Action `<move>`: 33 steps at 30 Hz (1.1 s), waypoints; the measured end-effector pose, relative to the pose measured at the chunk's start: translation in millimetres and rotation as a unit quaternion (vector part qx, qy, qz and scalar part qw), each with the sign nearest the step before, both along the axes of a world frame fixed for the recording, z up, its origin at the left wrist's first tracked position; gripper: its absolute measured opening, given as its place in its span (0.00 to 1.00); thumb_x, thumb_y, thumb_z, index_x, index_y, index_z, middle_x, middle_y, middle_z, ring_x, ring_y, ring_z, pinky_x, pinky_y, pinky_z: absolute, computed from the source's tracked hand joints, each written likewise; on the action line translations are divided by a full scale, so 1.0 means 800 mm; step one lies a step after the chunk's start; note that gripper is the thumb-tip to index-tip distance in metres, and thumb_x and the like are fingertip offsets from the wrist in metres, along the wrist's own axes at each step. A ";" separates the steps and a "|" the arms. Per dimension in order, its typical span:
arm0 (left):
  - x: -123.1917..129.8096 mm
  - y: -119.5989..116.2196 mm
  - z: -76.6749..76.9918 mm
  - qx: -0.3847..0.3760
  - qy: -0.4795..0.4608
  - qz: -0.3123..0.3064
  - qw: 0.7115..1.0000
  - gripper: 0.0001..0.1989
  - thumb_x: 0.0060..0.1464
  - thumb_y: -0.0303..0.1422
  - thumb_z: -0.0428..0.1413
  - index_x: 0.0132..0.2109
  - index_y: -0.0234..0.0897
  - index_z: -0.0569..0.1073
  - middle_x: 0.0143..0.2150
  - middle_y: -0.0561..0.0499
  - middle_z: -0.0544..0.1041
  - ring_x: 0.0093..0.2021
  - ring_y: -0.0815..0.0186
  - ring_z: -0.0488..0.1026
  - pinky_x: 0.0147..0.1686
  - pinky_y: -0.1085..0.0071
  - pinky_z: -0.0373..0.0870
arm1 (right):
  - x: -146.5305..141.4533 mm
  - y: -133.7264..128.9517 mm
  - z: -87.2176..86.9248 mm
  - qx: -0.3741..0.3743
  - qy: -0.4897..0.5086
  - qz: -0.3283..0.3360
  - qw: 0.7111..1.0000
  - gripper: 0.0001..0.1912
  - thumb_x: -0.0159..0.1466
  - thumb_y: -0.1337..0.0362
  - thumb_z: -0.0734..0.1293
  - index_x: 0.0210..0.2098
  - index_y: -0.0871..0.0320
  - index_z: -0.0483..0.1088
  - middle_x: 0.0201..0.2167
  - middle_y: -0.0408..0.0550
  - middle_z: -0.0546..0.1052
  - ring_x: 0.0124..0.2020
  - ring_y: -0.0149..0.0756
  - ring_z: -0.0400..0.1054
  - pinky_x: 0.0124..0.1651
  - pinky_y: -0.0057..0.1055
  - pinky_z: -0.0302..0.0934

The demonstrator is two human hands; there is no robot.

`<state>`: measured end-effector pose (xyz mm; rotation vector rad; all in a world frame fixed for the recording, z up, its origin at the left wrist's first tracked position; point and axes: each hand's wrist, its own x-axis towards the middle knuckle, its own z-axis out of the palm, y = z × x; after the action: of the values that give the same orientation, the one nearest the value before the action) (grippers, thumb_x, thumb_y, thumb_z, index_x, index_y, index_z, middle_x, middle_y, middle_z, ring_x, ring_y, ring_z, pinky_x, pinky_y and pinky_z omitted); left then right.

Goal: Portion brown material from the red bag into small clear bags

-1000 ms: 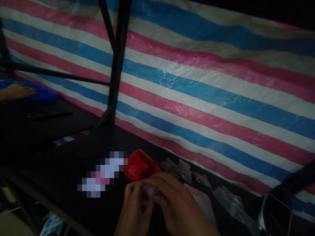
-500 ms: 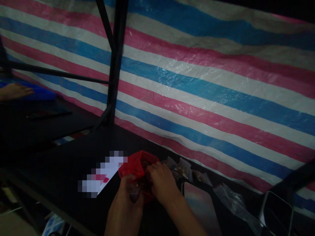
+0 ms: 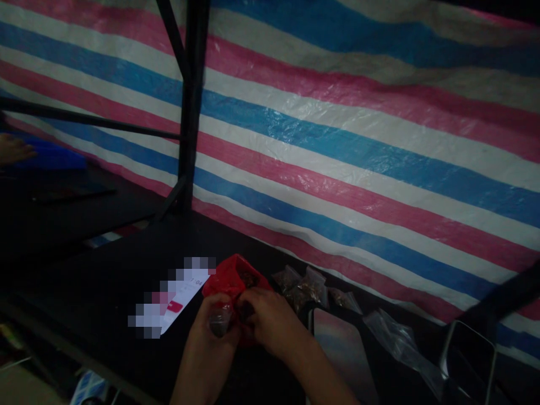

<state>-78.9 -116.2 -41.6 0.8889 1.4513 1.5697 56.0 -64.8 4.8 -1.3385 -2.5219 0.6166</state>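
Observation:
A red plastic bag (image 3: 224, 274) stands open on the black table, with small brown pieces (image 3: 250, 278) inside it. My left hand (image 3: 206, 346) is closed around a small clear zip bag (image 3: 219, 322) in front of the red bag. Close beside it, my right hand (image 3: 274, 323) has its fingers curled together at the near side of the red bag. Whatever those fingers pinch is too dark to name. Several small clear bags with brownish contents (image 3: 311, 288) lie just beyond my right hand.
Left of the red bag lies a lit phone (image 3: 179, 301), partly pixelated. To the right are a flat pale, rounded-corner device (image 3: 341, 349), flat clear plastic bags (image 3: 392, 337) and a dark-faced rectangular object (image 3: 468, 360). Another person's hand (image 3: 16, 149) is by a blue tray (image 3: 54, 154).
My right hand has drawn back from inside the red bag toward the small zip bag, its fingers now curled. The view has shifted slightly; the other person's hand shows less.

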 end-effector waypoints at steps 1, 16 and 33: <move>-0.001 -0.001 0.001 -0.001 -0.003 0.001 1.000 0.22 0.33 0.37 0.60 0.41 0.41 0.73 0.36 0.50 0.80 0.36 0.56 0.79 0.37 0.61 0.75 | 0.003 -0.001 -0.001 -0.009 0.024 -0.007 1.000 0.20 0.56 0.79 0.70 0.44 0.52 0.78 0.45 0.43 0.85 0.49 0.37 0.79 0.50 0.28 0.66; 0.023 -0.006 -0.005 0.062 -0.007 -0.070 0.996 0.20 0.47 0.41 0.64 0.47 0.41 0.75 0.46 0.45 0.83 0.48 0.52 0.83 0.49 0.57 0.81 | 0.046 -0.037 0.036 0.006 0.267 -0.055 0.962 0.19 0.64 0.79 0.66 0.47 0.53 0.80 0.49 0.46 0.81 0.52 0.38 0.76 0.59 0.34 0.67; 0.025 -0.003 -0.025 0.062 0.014 -0.042 0.997 0.23 0.50 0.48 0.62 0.50 0.41 0.77 0.51 0.41 0.83 0.50 0.49 0.83 0.53 0.50 0.80 | 0.025 -0.051 0.051 0.107 0.033 -0.050 0.993 0.30 0.67 0.81 0.61 0.63 0.51 0.73 0.60 0.48 0.75 0.57 0.40 0.75 0.61 0.36 0.68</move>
<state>-58.7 -118.7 -62.0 1.0343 1.3300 1.6044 75.7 -105.6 45.9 -1.3329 -2.3742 0.3537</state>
